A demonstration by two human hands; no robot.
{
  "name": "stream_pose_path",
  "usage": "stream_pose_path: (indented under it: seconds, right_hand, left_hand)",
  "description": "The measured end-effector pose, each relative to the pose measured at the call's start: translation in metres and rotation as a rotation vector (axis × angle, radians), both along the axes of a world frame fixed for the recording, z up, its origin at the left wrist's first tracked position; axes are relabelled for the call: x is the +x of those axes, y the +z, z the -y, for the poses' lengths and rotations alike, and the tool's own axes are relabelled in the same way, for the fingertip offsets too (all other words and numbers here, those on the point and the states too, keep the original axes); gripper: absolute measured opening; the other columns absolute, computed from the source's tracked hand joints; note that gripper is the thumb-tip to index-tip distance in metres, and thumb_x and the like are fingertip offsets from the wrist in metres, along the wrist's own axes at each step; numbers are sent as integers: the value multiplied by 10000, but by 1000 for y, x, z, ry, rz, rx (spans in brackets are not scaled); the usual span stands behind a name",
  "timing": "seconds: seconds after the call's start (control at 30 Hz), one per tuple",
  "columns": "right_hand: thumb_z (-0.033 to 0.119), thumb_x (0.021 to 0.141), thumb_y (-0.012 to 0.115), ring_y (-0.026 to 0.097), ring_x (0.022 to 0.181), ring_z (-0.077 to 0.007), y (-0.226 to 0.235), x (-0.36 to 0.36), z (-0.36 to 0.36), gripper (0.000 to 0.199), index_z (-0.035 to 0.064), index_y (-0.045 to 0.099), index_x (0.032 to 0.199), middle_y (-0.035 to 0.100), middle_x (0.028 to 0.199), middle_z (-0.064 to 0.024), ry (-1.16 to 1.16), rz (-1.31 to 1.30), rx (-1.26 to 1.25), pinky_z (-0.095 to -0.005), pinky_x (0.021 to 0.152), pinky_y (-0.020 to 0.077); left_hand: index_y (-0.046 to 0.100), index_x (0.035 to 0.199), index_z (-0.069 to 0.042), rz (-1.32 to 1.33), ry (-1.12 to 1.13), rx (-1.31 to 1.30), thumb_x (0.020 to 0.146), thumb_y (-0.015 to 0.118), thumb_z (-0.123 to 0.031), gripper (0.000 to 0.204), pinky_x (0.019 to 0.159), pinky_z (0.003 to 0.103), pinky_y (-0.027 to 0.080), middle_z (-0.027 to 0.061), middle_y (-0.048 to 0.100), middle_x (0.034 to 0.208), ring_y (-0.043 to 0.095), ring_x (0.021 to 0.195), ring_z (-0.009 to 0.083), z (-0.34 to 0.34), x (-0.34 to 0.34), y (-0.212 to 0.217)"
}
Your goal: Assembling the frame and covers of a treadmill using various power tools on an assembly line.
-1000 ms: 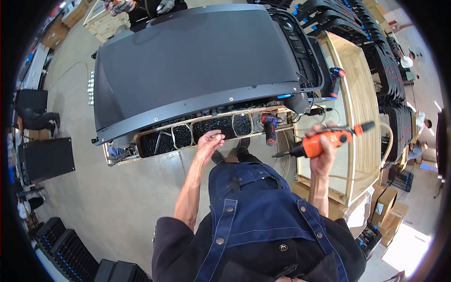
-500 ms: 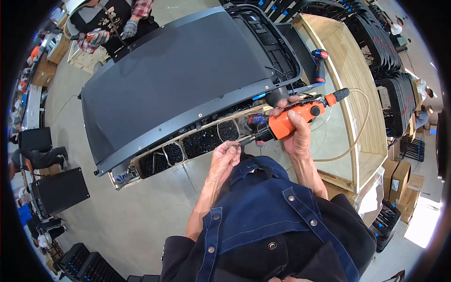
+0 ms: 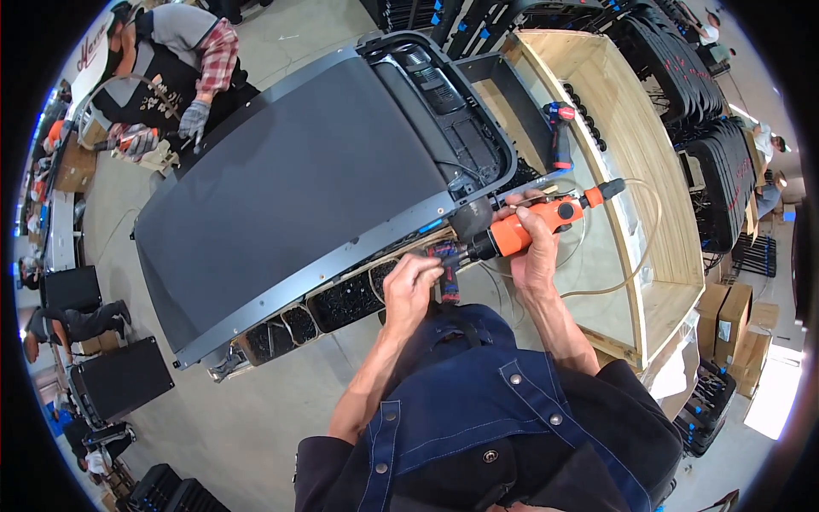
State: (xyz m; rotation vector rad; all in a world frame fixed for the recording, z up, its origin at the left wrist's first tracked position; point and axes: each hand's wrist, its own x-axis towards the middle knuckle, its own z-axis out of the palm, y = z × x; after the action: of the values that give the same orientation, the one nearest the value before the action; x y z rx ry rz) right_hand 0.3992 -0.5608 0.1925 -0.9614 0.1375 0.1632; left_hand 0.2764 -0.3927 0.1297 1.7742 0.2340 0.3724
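An orange air screwdriver (image 3: 512, 236) with a black nose lies across my right hand (image 3: 537, 247), whose fingers wrap its body. Its nose points left, toward my left hand (image 3: 411, 286). There the thumb and fingers are pinched together at the tip of the bit; whatever small thing they hold is hidden. Beyond both hands lies a large dark grey panel (image 3: 299, 162) with a black frame at its right end. Below its near edge runs a wooden rack of bins (image 3: 345, 300) filled with small black screws. A red and blue cordless driver (image 3: 450, 286) hangs just behind the screwdriver's nose.
Another cordless driver (image 3: 560, 141) stands by the panel's right end. A large wooden crate (image 3: 631, 154) is at the right, with the air hose (image 3: 655, 230) looping before it. Across the panel, a gloved co-worker (image 3: 171, 77) holds an orange tool. Black frames (image 3: 721, 183) are stacked far right.
The view has shifted, so the panel sits further left and the co-worker shows more fully. My left fingers and the screwdriver's nose are closer together. Both hands keep their hold.
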Motion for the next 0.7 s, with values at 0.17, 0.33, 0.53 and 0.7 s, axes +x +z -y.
stream_pose_path:
  seconds: [0.17,0.33,0.53,0.7]
  right_hand:
    - [13,826,739,707,940,-235,28,38,-21,410,-4,554,1191,684,1081,-155,46,372,-188,-392,858,583]
    - [-20,807,752,703,974,-194,14,47,-44,424,-1,557,1183,693,1101,-144,305,605,-335,-361,894,585]
    - [-65,775,741,698,972,-182,20,54,-73,388,10,615,1135,705,1063,-110,657,459,-265,-343,891,575]
    - [-62,772,750,710,938,-191,28,71,-76,353,4,614,1091,704,1034,-112,740,520,-390,-337,861,586]
  left_hand:
    - [690,965,4,204,10,245,849,706,32,120,703,367,537,142,691,902,683,802,291,-7,80,-12]
    - [677,979,-14,188,-6,369,851,705,7,132,709,418,549,136,668,909,678,825,340,-11,100,-27]
    - [700,968,-14,109,162,285,845,697,24,129,681,393,521,124,635,862,657,781,306,-23,80,-28]
    - [695,1012,1,-166,135,-941,1048,606,-295,312,548,218,311,-64,497,730,381,606,31,-18,31,-15]
